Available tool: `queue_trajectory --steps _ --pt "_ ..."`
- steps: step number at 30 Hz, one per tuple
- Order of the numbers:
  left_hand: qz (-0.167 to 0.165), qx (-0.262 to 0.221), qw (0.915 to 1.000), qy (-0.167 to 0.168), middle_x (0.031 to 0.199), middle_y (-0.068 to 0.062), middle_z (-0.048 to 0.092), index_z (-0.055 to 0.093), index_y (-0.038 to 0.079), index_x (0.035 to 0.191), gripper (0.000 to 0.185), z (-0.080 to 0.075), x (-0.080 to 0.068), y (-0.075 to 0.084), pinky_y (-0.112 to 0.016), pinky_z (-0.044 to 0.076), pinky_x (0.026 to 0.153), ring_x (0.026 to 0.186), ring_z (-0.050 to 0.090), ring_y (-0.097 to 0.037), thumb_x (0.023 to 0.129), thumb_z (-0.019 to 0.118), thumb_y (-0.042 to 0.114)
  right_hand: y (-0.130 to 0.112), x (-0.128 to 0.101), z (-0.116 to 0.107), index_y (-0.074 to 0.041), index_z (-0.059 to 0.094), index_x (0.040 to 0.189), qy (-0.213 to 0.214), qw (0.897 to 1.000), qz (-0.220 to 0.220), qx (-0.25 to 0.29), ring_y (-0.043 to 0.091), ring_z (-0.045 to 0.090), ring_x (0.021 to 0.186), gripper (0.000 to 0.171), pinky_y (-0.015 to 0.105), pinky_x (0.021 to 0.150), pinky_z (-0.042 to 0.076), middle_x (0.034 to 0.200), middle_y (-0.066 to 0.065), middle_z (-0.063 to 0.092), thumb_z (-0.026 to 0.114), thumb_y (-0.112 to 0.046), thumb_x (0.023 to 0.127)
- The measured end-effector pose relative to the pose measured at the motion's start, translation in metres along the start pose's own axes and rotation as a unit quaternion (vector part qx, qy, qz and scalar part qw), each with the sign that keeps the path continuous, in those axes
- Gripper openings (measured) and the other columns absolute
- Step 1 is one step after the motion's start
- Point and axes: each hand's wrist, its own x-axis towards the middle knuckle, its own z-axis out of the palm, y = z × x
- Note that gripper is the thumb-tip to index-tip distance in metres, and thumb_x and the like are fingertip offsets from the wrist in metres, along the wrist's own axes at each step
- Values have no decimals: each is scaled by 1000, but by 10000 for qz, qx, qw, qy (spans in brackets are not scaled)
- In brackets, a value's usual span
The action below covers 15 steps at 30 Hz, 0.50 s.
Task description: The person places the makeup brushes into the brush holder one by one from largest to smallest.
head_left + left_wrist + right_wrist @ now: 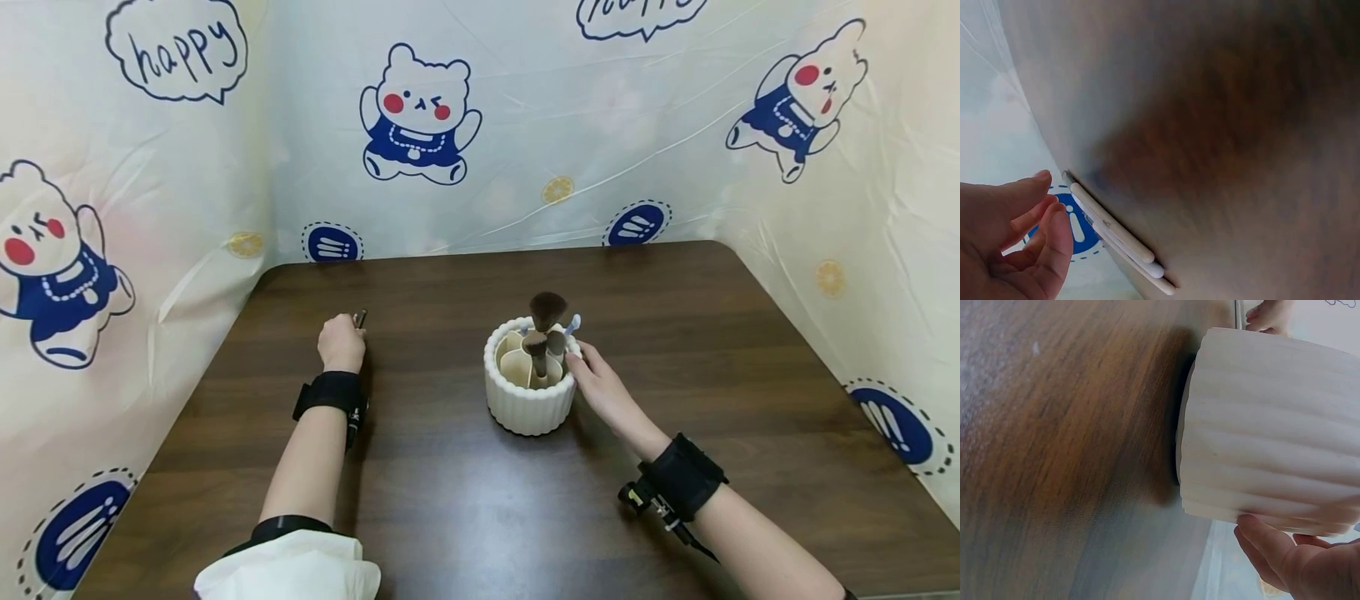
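Note:
A white ribbed brush holder (pixel 528 400) stands mid-table with several makeup brushes (pixel 547 312) upright in its compartments. My right hand (pixel 600 379) reaches its right rim. In the right wrist view the thumb (pixel 1266 540) lies against the holder's wall (pixel 1272 431) by the rim, with the other fingers behind it. My left hand (pixel 341 342) is at the far left of the table. Its fingers (pixel 1035 219) are loosely curled beside three white brush handles (pixel 1116 231) lying side by side and grip none of them.
The dark wooden table (pixel 465 500) is walled on three sides by a cartoon-bear curtain (pixel 420 117). The lying brushes (pixel 360 318) are near the table's left edge. Black wrist straps (pixel 682 477) sit on both arms.

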Motion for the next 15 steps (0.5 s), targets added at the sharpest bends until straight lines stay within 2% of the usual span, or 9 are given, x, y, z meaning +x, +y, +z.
queue_trajectory --steps 15 --pt "-321 327 9976 -511 102 -31 66 64 -11 105 33 0 3 -7 -51 53 72 90 64 -43 94 58 20 2 3 3 -3 29 147 84 10000 -5 35 29 44 120 50 39 99 38 140 21 43 30 -30 104"
